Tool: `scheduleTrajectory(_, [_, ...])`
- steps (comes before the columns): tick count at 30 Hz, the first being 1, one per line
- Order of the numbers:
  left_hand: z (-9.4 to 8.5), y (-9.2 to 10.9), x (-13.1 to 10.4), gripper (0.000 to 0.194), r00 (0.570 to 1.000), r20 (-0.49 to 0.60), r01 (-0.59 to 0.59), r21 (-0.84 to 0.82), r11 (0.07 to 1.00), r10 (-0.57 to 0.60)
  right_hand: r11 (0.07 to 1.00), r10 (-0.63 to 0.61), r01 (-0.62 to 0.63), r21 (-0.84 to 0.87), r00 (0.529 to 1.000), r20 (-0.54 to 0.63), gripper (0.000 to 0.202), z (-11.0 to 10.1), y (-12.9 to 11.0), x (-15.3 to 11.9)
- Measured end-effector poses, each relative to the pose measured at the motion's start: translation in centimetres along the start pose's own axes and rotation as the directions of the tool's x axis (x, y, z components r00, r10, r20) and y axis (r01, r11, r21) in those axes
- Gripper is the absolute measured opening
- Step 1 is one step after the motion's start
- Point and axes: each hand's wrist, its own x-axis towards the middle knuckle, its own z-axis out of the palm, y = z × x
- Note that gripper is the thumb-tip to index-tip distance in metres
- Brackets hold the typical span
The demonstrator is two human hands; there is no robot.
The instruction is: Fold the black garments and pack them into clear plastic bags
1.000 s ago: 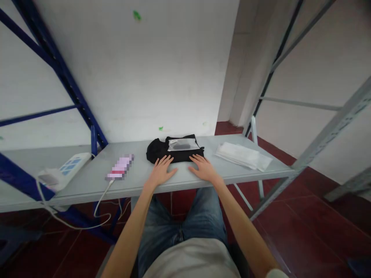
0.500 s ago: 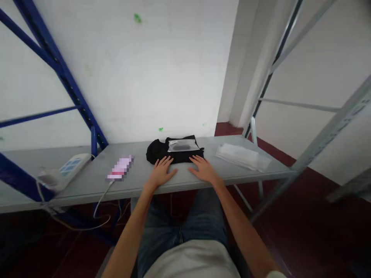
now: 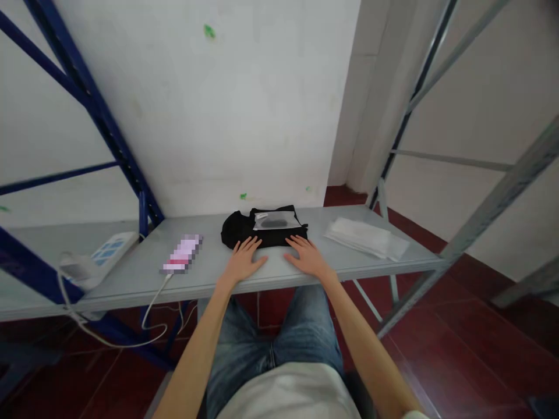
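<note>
A folded black cloth item (image 3: 279, 237) lies on the grey tabletop (image 3: 271, 267), with a rounded black bundle (image 3: 236, 228) at its left end. On top of it rests a clear plastic packet (image 3: 276, 220) with something dark inside; its exact kind I cannot tell. My left hand (image 3: 243, 259) lies flat, palm down, its fingertips at the front edge of the black cloth. Likewise flat, my right hand (image 3: 306, 255) touches the front right part of the cloth with its fingers spread. Neither hand grips anything.
To the left lies a phone (image 3: 182, 254) with a white cable (image 3: 152, 302) hanging over the table edge. A white power strip (image 3: 111, 253) sits farther left beside a blue metal post (image 3: 109, 128). On the right is a stack of clear plastic bags (image 3: 365, 237).
Both hands and the cloth stay where they were. The picture has become brighter and the view has shifted very slightly.
</note>
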Motion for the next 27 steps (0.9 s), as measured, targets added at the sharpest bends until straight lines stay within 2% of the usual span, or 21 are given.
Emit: scheduleTrajectory(27, [-0.3, 0.19, -0.07, 0.066, 1.0, 0.005, 0.01, -0.018, 1.0, -0.01, 1.0, -0.001, 0.001, 0.009, 1.0, 0.002, 0.063, -0.08, 0.02, -0.05])
